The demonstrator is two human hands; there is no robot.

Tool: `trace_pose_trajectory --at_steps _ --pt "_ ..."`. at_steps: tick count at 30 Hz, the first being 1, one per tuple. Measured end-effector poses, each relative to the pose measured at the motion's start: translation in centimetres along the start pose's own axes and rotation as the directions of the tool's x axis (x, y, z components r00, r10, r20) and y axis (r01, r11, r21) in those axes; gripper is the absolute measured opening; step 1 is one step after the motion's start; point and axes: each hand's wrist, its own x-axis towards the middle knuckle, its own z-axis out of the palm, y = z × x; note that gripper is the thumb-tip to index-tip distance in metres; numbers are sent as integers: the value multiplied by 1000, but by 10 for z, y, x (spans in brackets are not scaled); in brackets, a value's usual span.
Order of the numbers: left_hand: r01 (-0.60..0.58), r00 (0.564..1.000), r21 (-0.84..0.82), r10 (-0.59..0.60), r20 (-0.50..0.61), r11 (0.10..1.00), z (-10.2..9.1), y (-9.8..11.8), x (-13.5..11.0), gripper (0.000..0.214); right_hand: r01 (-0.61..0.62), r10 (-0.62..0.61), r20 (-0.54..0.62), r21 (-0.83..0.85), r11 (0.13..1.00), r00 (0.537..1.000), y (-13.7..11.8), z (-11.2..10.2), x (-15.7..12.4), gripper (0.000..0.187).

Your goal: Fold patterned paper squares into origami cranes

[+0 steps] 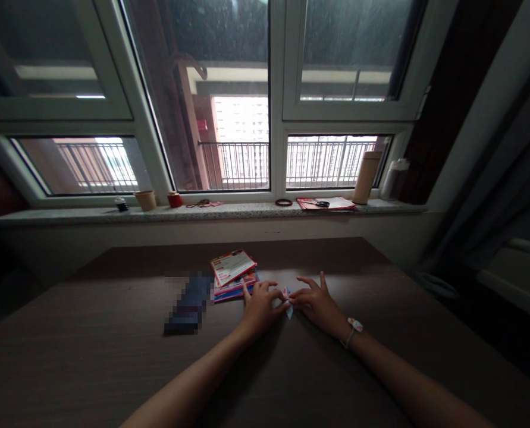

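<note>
A small piece of folded paper [290, 312], pale blue with some pink, is held just above or on the dark table [126, 374]. My left hand [262, 306] pinches it from the left between thumb and forefinger. From the right, my right hand [320, 303] grips it too, fingertips together while the other fingers spread upward. The fingers hide part of the paper. Just behind my left hand lies a stack of colourful printed cards or booklets [233, 267], with a red-edged sheet on top. A bracelet [354, 325] is on my right wrist.
A blurred-out dark rectangular object [188, 306] lies left of the booklets. Along the windowsill [247, 211] stand a paper cup [146, 200], a red spool-like item [174, 199], a dark ring [284, 203], scissors [322, 204] on papers, a tan flask [366, 178] and a grey bottle [395, 178].
</note>
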Motion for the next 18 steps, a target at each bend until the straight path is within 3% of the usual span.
trace_pose_trajectory --at_steps 18 --pt "12 1000 4 -12 -4 1000 0 0 0 11 -12 12 -12 51 999 1000 -1 -1 0 20"
